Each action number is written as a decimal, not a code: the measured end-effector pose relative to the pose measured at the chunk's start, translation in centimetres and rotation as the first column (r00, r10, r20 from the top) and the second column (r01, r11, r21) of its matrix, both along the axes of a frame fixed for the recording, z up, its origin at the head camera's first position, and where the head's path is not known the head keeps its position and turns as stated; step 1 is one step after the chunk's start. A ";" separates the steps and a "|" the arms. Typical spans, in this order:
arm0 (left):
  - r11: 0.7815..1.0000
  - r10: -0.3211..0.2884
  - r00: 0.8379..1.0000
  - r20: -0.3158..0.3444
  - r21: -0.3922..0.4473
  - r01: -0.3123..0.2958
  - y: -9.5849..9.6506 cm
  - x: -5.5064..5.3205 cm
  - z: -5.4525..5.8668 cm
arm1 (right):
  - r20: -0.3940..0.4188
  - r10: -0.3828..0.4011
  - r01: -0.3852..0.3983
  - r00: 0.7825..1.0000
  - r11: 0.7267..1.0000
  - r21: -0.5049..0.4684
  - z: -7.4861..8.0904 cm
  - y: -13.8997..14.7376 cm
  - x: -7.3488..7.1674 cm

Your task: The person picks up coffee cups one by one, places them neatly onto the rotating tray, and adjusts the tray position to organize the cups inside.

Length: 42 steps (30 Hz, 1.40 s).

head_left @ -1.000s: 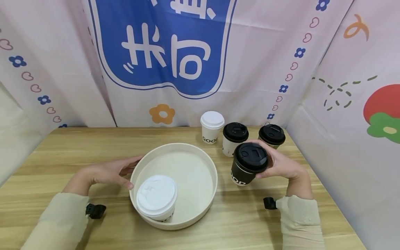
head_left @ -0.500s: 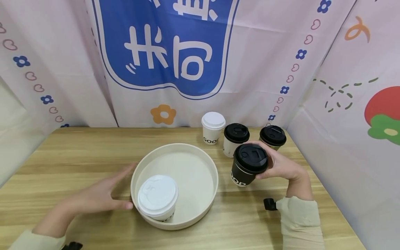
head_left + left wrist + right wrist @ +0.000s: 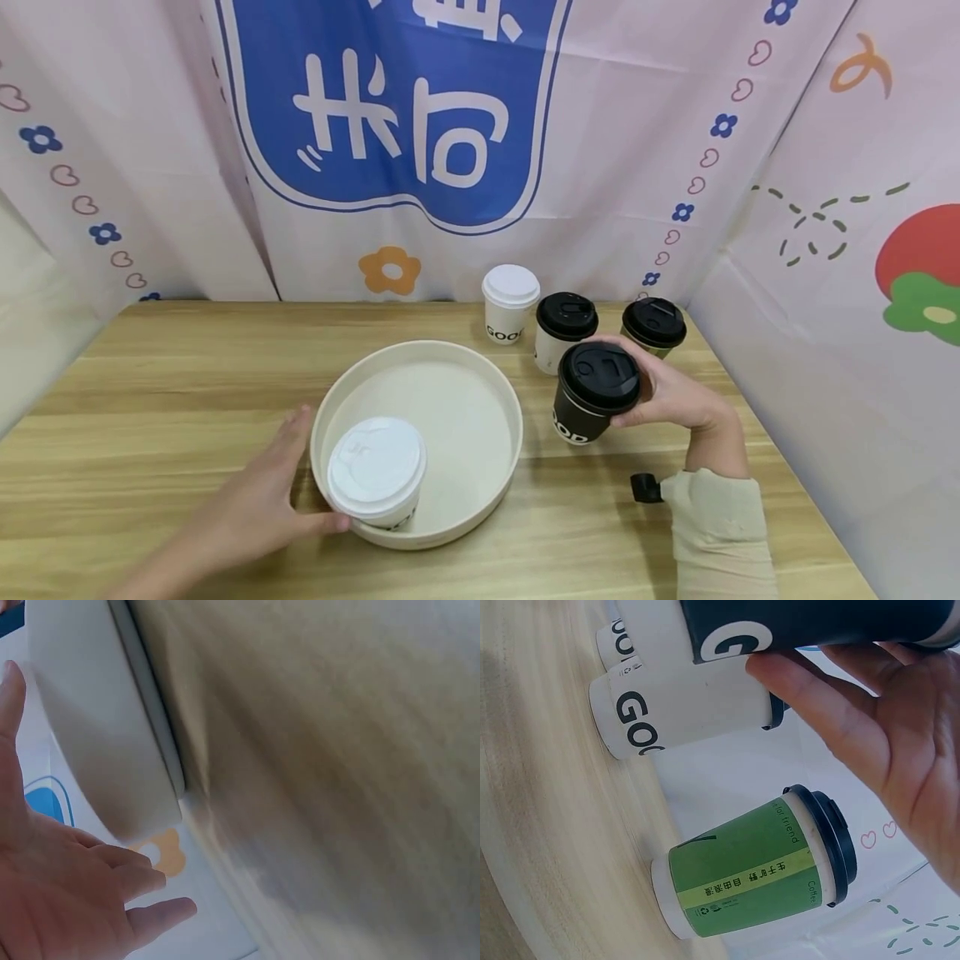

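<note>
My right hand grips a black paper coffee cup with a black lid, right of the round cream tray. In the right wrist view my thumb and fingers wrap round this cup's dark sleeve. Inside the tray, at its near left, stands a white-lidded paper cup. My left hand is at the tray's near left rim, fingers spread and thumb pointing toward the white-lidded cup. Whether the thumb touches the rim is unclear. In the left wrist view the tray's side lies beyond the spread fingers.
Behind the held cup stand a white-lidded cup, a white cup with a black lid and a green cup with a black lid. A printed cloth hangs behind the wooden table.
My left hand has left the tray's left side and slid down along the rim to the near left, fingers spread. The right hand and its black cup have stayed in place.
</note>
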State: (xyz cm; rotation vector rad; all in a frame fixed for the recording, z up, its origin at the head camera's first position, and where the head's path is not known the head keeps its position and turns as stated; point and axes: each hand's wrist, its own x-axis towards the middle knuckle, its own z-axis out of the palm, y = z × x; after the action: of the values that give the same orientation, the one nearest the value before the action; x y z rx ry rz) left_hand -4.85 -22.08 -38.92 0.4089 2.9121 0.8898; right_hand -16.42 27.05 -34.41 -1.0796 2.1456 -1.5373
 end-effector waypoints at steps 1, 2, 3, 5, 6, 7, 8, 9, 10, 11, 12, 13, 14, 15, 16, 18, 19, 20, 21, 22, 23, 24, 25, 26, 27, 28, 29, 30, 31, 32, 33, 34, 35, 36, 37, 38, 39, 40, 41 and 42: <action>1.000 0.001 1.000 -0.005 -0.004 -0.001 0.1 0.0 0.0 | 0.003 -0.001 0.001 1.000 1.000 0.000 0.0 0.0 0.0; 1.000 -0.001 1.000 -0.008 -0.007 0.001 0.2 0.1 -0.1 | 0.006 0.001 -0.001 1.000 1.000 0.000 0.0 0.0 0.0; 1.000 -0.003 1.000 -0.011 -0.012 0.003 0.2 0.1 -0.1 | 0.008 0.003 -0.003 1.000 1.000 0.000 0.0 0.0 0.0; 1.000 -0.006 1.000 -0.019 -0.017 0.006 0.3 0.1 -0.1 | 0.012 0.004 -0.004 1.000 1.000 -0.002 -0.1 0.0 0.0; 1.000 -0.006 1.000 -0.021 -0.018 0.006 0.4 0.1 -0.2 | 0.015 0.005 -0.005 1.000 1.000 -0.003 -0.1 0.0 -0.1; 1.000 -0.006 1.000 -0.023 -0.021 0.006 0.4 0.1 -0.2 | 0.015 0.006 -0.006 1.000 1.000 -0.004 -0.1 0.0 -0.1; 1.000 -0.006 1.000 -0.024 -0.021 0.005 0.4 0.1 -0.2 | 0.016 0.005 -0.005 1.000 1.000 -0.005 -0.1 0.0 -0.1; 1.000 -0.006 1.000 -0.025 -0.020 0.006 0.4 0.1 -0.2 | 0.016 0.005 -0.005 1.000 1.000 -0.004 -0.1 0.0 -0.1; 1.000 -0.005 1.000 -0.025 -0.018 0.005 0.4 0.1 -0.3 | 0.015 0.004 -0.004 1.000 1.000 -0.004 -0.1 0.0 -0.1; 1.000 -0.005 1.000 -0.025 -0.017 0.004 0.4 0.1 -0.3 | 0.018 0.000 0.000 1.000 1.000 -0.003 -0.1 0.0 -0.1; 1.000 -0.004 1.000 -0.023 -0.015 0.004 0.4 0.0 -0.3 | 0.021 -0.002 0.002 1.000 1.000 -0.002 0.0 0.0 0.0; 1.000 -0.005 1.000 -0.020 -0.010 0.005 0.3 -0.1 -0.4 | 0.024 -0.004 0.004 1.000 1.000 0.000 0.0 0.0 0.0; 1.000 -0.007 1.000 -0.017 -0.003 0.007 0.3 -0.1 -0.4 | 0.028 -0.007 0.007 1.000 1.000 0.002 0.0 0.0 0.0; 1.000 -0.010 1.000 -0.014 0.008 0.010 0.2 -0.2 -0.4 | 0.032 -0.009 0.009 0.999 1.000 0.004 0.0 0.0 0.0; 1.000 -0.013 1.000 -0.014 0.020 0.014 0.2 -0.3 -0.5 | 0.038 -0.013 0.013 0.999 1.000 0.005 0.0 0.0 0.0; 0.999 -0.022 1.000 -0.007 0.038 0.023 0.0 -0.5 -0.6 | 0.037 -0.013 0.013 0.999 1.000 0.006 0.0 0.0 0.0; 0.999 -0.027 1.000 -0.003 0.045 0.027 0.0 -0.6 -0.6 | 0.037 -0.014 0.013 0.999 1.000 0.006 0.0 0.0 0.0; 0.998 -0.035 0.999 -0.004 0.049 0.035 -0.1 -0.7 -0.7 | 0.033 -0.011 0.011 0.999 1.000 0.006 0.0 0.0 0.0; 0.998 -0.042 0.999 -0.005 0.048 0.042 -0.2 -0.8 -0.7 | 0.031 -0.009 0.009 0.999 1.000 0.004 0.0 0.0 0.0; 0.998 -0.048 0.999 -0.006 0.045 0.048 -0.3 -0.9 -0.8 | 0.028 -0.007 0.007 1.000 1.000 0.003 -0.1 0.0 0.0; 0.998 -0.054 0.999 -0.006 0.038 0.054 -0.4 -1.0 -0.8 | 0.029 -0.006 0.006 1.000 1.000 0.002 -0.1 0.1 0.0; 0.997 -0.062 0.998 -0.009 0.035 0.063 -0.5 -1.2 -0.8 | 0.027 -0.005 0.005 1.000 1.000 0.002 -0.1 0.1 0.0; 0.997 -0.072 0.997 -0.016 0.032 0.073 -0.7 -1.4 -0.8 | 0.029 -0.006 0.006 1.000 1.000 0.002 -0.1 0.1 -0.1; 0.996 -0.081 0.997 -0.018 0.028 0.081 -0.8 -1.6 -0.8 | 0.032 -0.005 0.005 0.999 1.000 0.002 -0.1 0.1 -0.1; 0.996 -0.088 0.996 -0.017 0.023 0.088 -1.0 -1.7 -0.8 | 0.035 -0.005 0.005 0.999 1.000 0.003 -0.1 0.1 -0.1; 0.995 -0.096 0.995 -0.013 0.021 0.096 -1.1 -1.9 -0.7 | 0.035 -0.006 0.006 0.999 1.000 0.004 -0.1 0.1 0.0; 0.994 -0.105 0.994 -0.008 0.022 0.105 -1.3 -2.2 -0.7 | 0.037 -0.006 0.006 0.999 1.000 0.004 -0.1 0.1 0.0; 0.993 -0.114 0.993 -0.001 0.026 0.114 -1.5 -2.4 -0.6 | 0.030 -0.003 0.003 1.000 1.000 0.005 -0.1 0.1 0.0; 0.991 -0.127 0.992 0.006 0.030 0.127 -1.6 -2.6 -0.6 | 0.037 -0.006 0.006 0.999 1.000 0.005 -0.1 0.1 0.0; 0.990 -0.135 0.991 0.021 0.033 0.135 -1.8 -2.8 -0.6 | 0.035 -0.005 0.005 0.999 1.000 0.005 -0.1 0.1 0.0; 0.989 -0.146 0.989 0.029 0.042 0.144 -1.9 -3.0 -0.6 | 0.034 -0.003 0.003 0.999 1.000 0.002 -0.1 0.1 0.0; 0.987 -0.155 0.987 0.039 0.054 0.153 -2.1 -3.2 -0.5 | 0.033 -0.002 0.002 0.999 1.000 0.001 -0.1 0.1 0.0; 0.984 -0.165 0.985 0.050 0.071 0.161 -2.2 -3.4 -0.5 | 0.031 0.000 0.000 1.000 1.000 -0.001 -0.2 0.2 -0.1; 0.982 -0.175 0.983 0.058 0.084 0.170 -2.3 -3.5 -0.5 | 0.026 0.004 -0.004 1.000 1.000 -0.003 -0.2 0.2 -0.1; 0.980 -0.183 0.981 0.063 0.095 0.177 -2.4 -3.7 -0.5 | 0.032 0.001 -0.001 0.999 1.000 -0.004 -0.2 0.2 -0.1; 0.979 -0.186 0.980 0.070 0.102 0.178 -2.5 -3.8 -0.5 | 0.031 0.001 -0.001 1.000 1.000 -0.005 -0.2 0.2 -0.1; 0.977 -0.192 0.979 0.073 0.111 0.184 -2.5 -3.9 -0.5 | 0.032 0.000 0.000 1.000 1.000 -0.006 -0.2 0.3 -0.1; 0.975 -0.198 0.977 0.075 0.117 0.188 -2.6 -4.0 -0.6 | 0.035 -0.003 0.004 0.999 1.000 -0.005 -0.2 0.3 -0.1; 0.974 -0.201 0.977 0.075 0.118 0.191 -2.6 -4.1 -0.6 | 0.036 -0.009 0.009 0.999 1.000 -0.004 -0.2 0.3 -0.1; 0.974 -0.202 0.976 0.075 0.115 0.193 -2.6 -4.2 -0.6 | 0.037 -0.011 0.011 0.999 1.000 -0.004 -0.2 0.3 -0.1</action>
State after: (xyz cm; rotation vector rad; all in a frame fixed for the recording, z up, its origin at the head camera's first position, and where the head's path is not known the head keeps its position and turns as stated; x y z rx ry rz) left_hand -9.06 -24.67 -39.49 0.6389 2.6951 1.0076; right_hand -16.56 27.38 -34.57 -1.0339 2.1286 -1.5549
